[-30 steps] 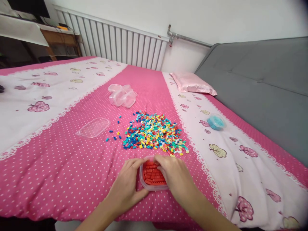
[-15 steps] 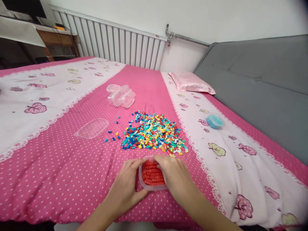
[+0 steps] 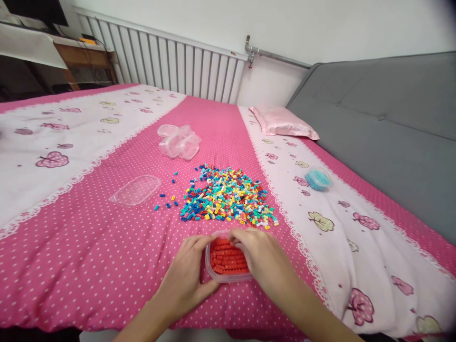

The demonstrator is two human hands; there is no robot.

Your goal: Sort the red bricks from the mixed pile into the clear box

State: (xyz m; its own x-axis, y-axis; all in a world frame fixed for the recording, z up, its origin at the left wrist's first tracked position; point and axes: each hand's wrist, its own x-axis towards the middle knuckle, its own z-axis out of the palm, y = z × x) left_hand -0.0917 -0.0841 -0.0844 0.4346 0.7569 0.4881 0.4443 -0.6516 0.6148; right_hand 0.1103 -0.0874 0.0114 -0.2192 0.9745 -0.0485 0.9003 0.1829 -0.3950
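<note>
A small clear plastic tub (image 3: 228, 276) filled with red beads (image 3: 228, 259) sits on the pink dotted bedspread near the front edge. My left hand (image 3: 187, 278) wraps around the tub's left side, fingers curled against its wall. My right hand (image 3: 261, 261) lies over the tub's right rim, with the fingertips bent onto the red beads. Just beyond the tub lies a heap of mixed coloured beads (image 3: 226, 197) in blue, yellow, red, teal and white.
A clear oval lid (image 3: 136, 190) lies left of the heap, with a few stray beads (image 3: 167, 202) beside it. Empty clear tubs (image 3: 180, 140) are stacked farther back. A tub of light-blue beads (image 3: 318, 179) sits at the right. A pink pillow (image 3: 283, 123), grey sofa back (image 3: 384, 128) and radiator (image 3: 167, 61) lie beyond.
My right hand has shifted a little to the right on the tub, showing more red beads. The left hand and the tub stay where they were.
</note>
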